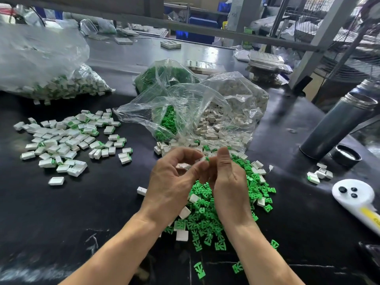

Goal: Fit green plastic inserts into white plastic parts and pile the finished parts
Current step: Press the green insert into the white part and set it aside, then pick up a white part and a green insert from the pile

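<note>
1. At the middle of the head view, above the dark worktable [98,202], the left hand [172,182] and right hand [228,186] meet, fingers curled toward each other.
2. Between the fingertips a green insert [207,159] peeks out, pinched by the right hand against what looks like a white part [202,159] gripped in the left; most of both pieces is hidden by the fingers, so how far the insert is seated cannot be told.
3. Under the wrists lies a loose heap of green inserts [207,221] with a few white shells mixed in.
4. Just behind the hands, an open clear bag [205,112] spills more white parts and green inserts onto the table.
5. To the left, well apart from the hands, the pile of finished parts [65,140] spreads out, and behind it lies a second bag [51,81] filled with similar pieces.
6. At the right stand a grey flask [337,126] and its cap [345,155], with a white device [353,194] nearer the table edge.
7. Judging by their look, these are light, stiff moulded pieces, smooth and easy to fumble; the white shell is best held by its flat sides, the insert by its broad end so the forked end leads into the opening.
8. A skewed insert would likely jam rather than bend, so squaring it first matters.
</note>
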A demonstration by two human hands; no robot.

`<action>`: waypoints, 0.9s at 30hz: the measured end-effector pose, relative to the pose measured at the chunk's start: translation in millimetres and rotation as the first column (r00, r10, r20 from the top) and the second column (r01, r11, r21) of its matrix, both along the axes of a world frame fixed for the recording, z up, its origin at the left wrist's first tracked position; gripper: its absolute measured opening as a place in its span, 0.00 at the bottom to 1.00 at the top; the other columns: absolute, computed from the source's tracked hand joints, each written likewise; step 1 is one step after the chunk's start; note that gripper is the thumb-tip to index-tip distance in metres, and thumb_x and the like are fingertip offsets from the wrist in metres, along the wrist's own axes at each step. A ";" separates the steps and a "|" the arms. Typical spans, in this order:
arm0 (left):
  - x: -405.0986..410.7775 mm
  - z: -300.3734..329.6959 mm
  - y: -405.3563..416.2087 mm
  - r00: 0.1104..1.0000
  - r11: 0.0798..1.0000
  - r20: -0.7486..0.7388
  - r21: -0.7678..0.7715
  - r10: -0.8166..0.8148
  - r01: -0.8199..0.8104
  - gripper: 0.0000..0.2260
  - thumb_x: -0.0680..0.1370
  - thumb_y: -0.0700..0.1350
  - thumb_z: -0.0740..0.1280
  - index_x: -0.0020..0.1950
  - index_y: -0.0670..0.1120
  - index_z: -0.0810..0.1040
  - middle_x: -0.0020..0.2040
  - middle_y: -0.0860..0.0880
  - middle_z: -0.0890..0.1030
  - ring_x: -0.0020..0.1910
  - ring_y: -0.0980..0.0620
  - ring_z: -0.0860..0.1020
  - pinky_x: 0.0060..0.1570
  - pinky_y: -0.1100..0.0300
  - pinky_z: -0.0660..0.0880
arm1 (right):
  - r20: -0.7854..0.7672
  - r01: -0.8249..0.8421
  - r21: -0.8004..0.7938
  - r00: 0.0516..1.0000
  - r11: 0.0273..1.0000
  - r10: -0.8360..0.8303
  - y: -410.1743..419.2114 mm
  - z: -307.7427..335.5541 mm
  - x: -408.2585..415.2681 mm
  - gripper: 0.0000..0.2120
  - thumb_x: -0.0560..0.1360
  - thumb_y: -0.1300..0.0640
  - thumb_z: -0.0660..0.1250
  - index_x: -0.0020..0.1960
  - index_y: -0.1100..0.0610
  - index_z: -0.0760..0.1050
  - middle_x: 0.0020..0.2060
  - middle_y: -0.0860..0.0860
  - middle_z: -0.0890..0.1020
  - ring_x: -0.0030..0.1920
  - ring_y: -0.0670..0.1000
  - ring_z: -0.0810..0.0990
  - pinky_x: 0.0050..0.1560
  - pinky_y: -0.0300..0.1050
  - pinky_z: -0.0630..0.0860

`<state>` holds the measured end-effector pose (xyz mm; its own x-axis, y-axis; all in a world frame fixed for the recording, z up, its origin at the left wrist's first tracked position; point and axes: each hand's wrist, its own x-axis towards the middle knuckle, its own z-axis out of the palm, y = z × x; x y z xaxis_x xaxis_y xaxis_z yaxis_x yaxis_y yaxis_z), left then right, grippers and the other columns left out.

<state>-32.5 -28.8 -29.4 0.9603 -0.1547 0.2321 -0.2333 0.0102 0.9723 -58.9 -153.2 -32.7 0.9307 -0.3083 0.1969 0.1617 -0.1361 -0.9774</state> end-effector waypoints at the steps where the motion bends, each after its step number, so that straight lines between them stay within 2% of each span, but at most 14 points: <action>1: 1.9 0.5 2.0 1.000 1.000 -0.001 0.001 0.019 -0.019 0.05 0.75 0.49 0.76 0.49 0.52 0.84 0.46 0.53 0.86 0.43 0.53 0.84 0.44 0.59 0.81 | 0.029 -0.003 -0.022 1.000 1.000 0.004 -3.4 0.4 -0.2 0.23 0.84 0.38 0.57 0.42 0.51 0.81 0.34 0.50 0.82 0.33 0.47 0.77 0.37 0.46 0.72; 4: 3.3 2.4 5.2 1.000 1.000 -0.014 -0.013 0.017 -0.018 0.08 0.74 0.49 0.77 0.50 0.49 0.84 0.43 0.51 0.86 0.41 0.56 0.82 0.41 0.63 0.79 | 0.091 -0.035 -0.053 0.995 0.998 0.039 -9.3 2.3 -0.9 0.09 0.81 0.44 0.66 0.50 0.46 0.82 0.39 0.48 0.83 0.36 0.45 0.77 0.36 0.39 0.73; 8: 3.1 2.1 5.9 1.000 1.000 -0.015 0.011 0.011 -0.011 0.07 0.74 0.47 0.77 0.50 0.49 0.84 0.43 0.51 0.86 0.44 0.52 0.84 0.44 0.60 0.82 | 0.114 -0.012 -0.097 0.993 0.995 0.023 -9.8 0.7 -1.1 0.03 0.79 0.48 0.71 0.49 0.46 0.82 0.41 0.45 0.85 0.39 0.44 0.80 0.41 0.38 0.76; 12: 0.6 1.0 8.3 0.999 0.990 0.038 0.141 0.004 -0.009 0.09 0.74 0.48 0.78 0.52 0.57 0.82 0.43 0.55 0.84 0.42 0.54 0.83 0.40 0.60 0.81 | 0.098 0.019 -0.148 0.995 0.989 -0.005 -9.1 -0.7 -2.4 0.04 0.81 0.51 0.70 0.47 0.47 0.81 0.40 0.41 0.86 0.40 0.42 0.82 0.41 0.32 0.75; 14: 1.0 0.4 8.5 0.992 0.972 0.121 0.231 0.020 -0.048 0.08 0.75 0.47 0.77 0.50 0.56 0.82 0.44 0.57 0.84 0.43 0.56 0.82 0.41 0.61 0.80 | 0.069 0.044 -0.197 0.997 0.979 -0.031 -8.9 -2.3 -1.9 0.05 0.82 0.52 0.69 0.48 0.48 0.81 0.40 0.41 0.86 0.40 0.42 0.82 0.40 0.32 0.74; 17: 2.2 1.9 9.0 0.969 0.935 0.242 0.330 0.051 -0.132 0.07 0.74 0.47 0.78 0.49 0.55 0.83 0.45 0.59 0.81 0.43 0.57 0.80 0.39 0.69 0.75 | 0.014 0.076 -0.224 0.997 0.972 -0.074 -6.7 -4.4 -1.7 0.05 0.83 0.52 0.67 0.48 0.47 0.79 0.40 0.40 0.84 0.40 0.41 0.82 0.39 0.32 0.74; 20: 2.1 2.2 10.5 0.951 0.894 0.306 0.414 0.041 -0.171 0.07 0.75 0.49 0.77 0.51 0.54 0.84 0.46 0.61 0.79 0.43 0.58 0.79 0.40 0.69 0.74 | -0.033 0.071 -0.267 0.996 0.961 -0.083 -9.0 -2.8 -2.5 0.05 0.82 0.50 0.67 0.49 0.46 0.79 0.41 0.40 0.84 0.42 0.42 0.82 0.40 0.34 0.77; 22: 3.9 1.7 15.1 0.950 0.848 0.309 0.488 0.053 -0.206 0.07 0.76 0.52 0.75 0.53 0.55 0.83 0.48 0.62 0.78 0.42 0.61 0.78 0.43 0.68 0.76 | -0.066 0.074 -0.364 0.992 0.929 -0.105 -15.1 -1.3 -2.4 0.04 0.81 0.48 0.69 0.49 0.47 0.80 0.40 0.42 0.84 0.41 0.43 0.82 0.43 0.43 0.79; 24: 9.4 0.8 22.8 0.957 0.799 0.277 0.555 0.085 -0.231 0.07 0.76 0.53 0.73 0.53 0.56 0.82 0.50 0.62 0.76 0.42 0.63 0.77 0.46 0.67 0.77 | -0.092 0.085 -0.525 0.983 0.847 -0.156 -24.5 0.5 -2.5 0.05 0.80 0.47 0.70 0.50 0.47 0.82 0.40 0.42 0.83 0.44 0.46 0.81 0.47 0.50 0.79; 27: 19.9 -0.3 37.3 0.961 0.712 0.228 0.647 0.159 -0.271 0.07 0.78 0.53 0.72 0.55 0.55 0.81 0.49 0.61 0.76 0.45 0.62 0.77 0.53 0.62 0.77 | -0.156 0.047 -0.686 0.965 0.726 -0.210 -37.8 5.6 -4.4 0.05 0.79 0.46 0.72 0.52 0.45 0.84 0.46 0.39 0.81 0.49 0.45 0.78 0.54 0.47 0.76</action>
<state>-12.5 8.5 -29.7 0.9507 -0.1166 0.2874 -0.2849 -0.6945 0.6606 -63.3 -191.0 -27.1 0.9345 -0.2905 0.2059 -0.1021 -0.7726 -0.6267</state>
